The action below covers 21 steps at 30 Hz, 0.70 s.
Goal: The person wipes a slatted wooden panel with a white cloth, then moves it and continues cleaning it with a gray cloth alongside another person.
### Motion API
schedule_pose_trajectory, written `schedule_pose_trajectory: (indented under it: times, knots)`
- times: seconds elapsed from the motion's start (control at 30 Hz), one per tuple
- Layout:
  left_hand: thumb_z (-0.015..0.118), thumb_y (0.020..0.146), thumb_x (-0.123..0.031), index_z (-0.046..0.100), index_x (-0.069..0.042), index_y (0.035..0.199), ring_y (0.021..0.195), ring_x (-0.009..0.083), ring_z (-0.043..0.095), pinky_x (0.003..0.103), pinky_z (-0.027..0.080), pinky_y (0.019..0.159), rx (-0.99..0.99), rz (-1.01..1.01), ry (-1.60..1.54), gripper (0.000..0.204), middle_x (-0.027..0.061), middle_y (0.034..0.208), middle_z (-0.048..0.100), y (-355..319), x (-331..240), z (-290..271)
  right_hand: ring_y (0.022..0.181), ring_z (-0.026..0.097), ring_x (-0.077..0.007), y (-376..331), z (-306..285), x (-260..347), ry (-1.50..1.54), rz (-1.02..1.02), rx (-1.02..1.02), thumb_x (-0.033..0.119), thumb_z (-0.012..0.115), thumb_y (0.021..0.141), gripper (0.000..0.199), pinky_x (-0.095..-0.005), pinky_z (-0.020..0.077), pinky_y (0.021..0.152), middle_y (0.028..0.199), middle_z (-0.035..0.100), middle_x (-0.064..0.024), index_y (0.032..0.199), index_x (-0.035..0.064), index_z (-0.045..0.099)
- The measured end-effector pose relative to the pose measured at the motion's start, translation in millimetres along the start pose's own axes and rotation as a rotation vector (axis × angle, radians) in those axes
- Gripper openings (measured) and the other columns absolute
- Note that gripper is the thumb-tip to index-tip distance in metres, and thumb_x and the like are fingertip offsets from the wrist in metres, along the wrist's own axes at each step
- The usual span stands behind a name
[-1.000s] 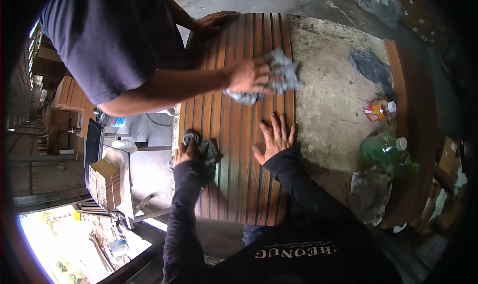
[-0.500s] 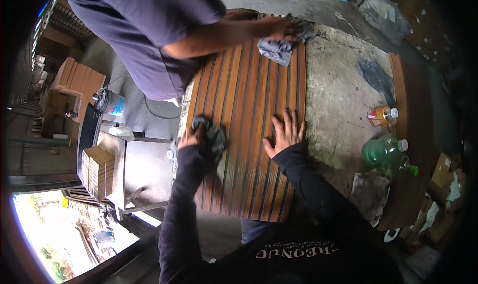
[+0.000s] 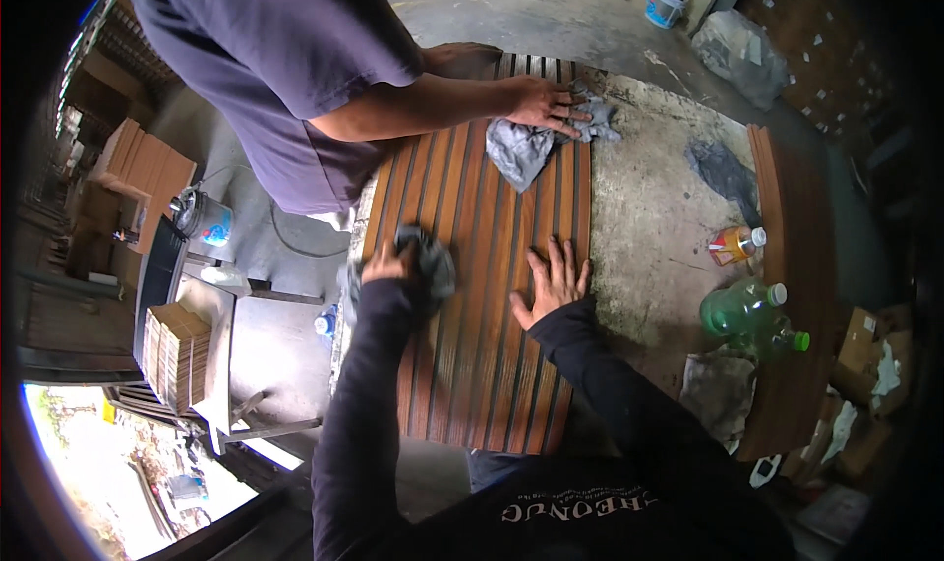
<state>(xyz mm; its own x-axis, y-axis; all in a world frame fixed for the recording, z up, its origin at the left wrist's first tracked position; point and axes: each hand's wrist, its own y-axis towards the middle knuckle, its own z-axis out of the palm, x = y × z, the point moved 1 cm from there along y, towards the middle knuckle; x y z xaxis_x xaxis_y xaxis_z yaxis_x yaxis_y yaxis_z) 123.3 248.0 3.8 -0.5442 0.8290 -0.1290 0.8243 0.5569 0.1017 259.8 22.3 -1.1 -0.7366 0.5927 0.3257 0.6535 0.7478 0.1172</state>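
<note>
A slatted wooden panel [image 3: 482, 315], brown with dark grooves, lies lengthwise before me on a stained worktable [image 3: 639, 207]. My left hand [image 3: 387, 264] presses a crumpled dark grey rag [image 3: 433, 269] onto the panel near its left edge, fingers closed over the cloth and partly hidden. Flat on the panel's right side rests my right hand [image 3: 557, 284], fingers spread, holding nothing. At the far end a co-worker's hand [image 3: 546, 104] lies on a light grey rag [image 3: 519, 155]. The co-worker's other hand is at the panel's far left corner.
On the table's right are a bottle of orange liquid [image 3: 737, 246], green plastic bottles [image 3: 737, 307], a dark cloth [image 3: 723, 173] and a folded grey cloth [image 3: 718, 389]. Curved brown panels [image 3: 801, 295] line the right edge. Bundled boards [image 3: 177, 354] sit on a stand at left.
My left hand and its rag have slid a little rightward across the panel. The co-worker's hand and light rag have come nearer to me. My right hand stays flat on the panel.
</note>
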Motion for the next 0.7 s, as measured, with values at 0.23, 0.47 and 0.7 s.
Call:
schedule_pose_trajectory:
  times: [0.23,0.47,0.7]
  knots:
    - [0.053,0.079,-0.023,0.057,-0.014,0.105,0.098,0.0357,0.053,0.043,0.045,0.082,-0.034,-0.118,-0.074,0.028,0.0173,0.103,0.054,35.4,-28.0,-29.6,0.132,0.014,-0.0416,-4.7,-8.0,4.2,0.024,-0.018,-0.044,0.037,0.062,0.071,0.071,-0.0621,0.0096,0.103,0.142,0.021,-0.02,0.131,0.0123,0.035]
    - [0.055,0.078,-0.027,0.058,-0.015,0.104,0.098,0.0348,0.054,0.043,0.046,0.081,0.075,-0.207,-0.093,0.029,0.0172,0.106,0.054,44.8,-21.3,-18.1,0.134,0.011,-0.0379,-7.5,0.8,4.3,0.056,-0.032,-0.008,0.042,0.059,0.073,0.069,-0.0585,0.0076,0.106,0.142,0.021,-0.0192,0.131,0.0107,0.037]
    - [0.056,0.08,-0.034,0.055,-0.017,0.112,0.086,0.0366,0.058,0.044,0.048,0.072,0.357,-0.446,-0.018,0.036,0.0167,0.101,0.056,-202.5,-38.1,-54.1,0.136,0.008,-0.0352,-2.0,-5.0,-3.1,0.05,0.03,-0.01,0.043,0.058,0.072,0.068,-0.058,0.0053,0.107,0.145,0.019,-0.0141,0.131,0.0145,0.038]
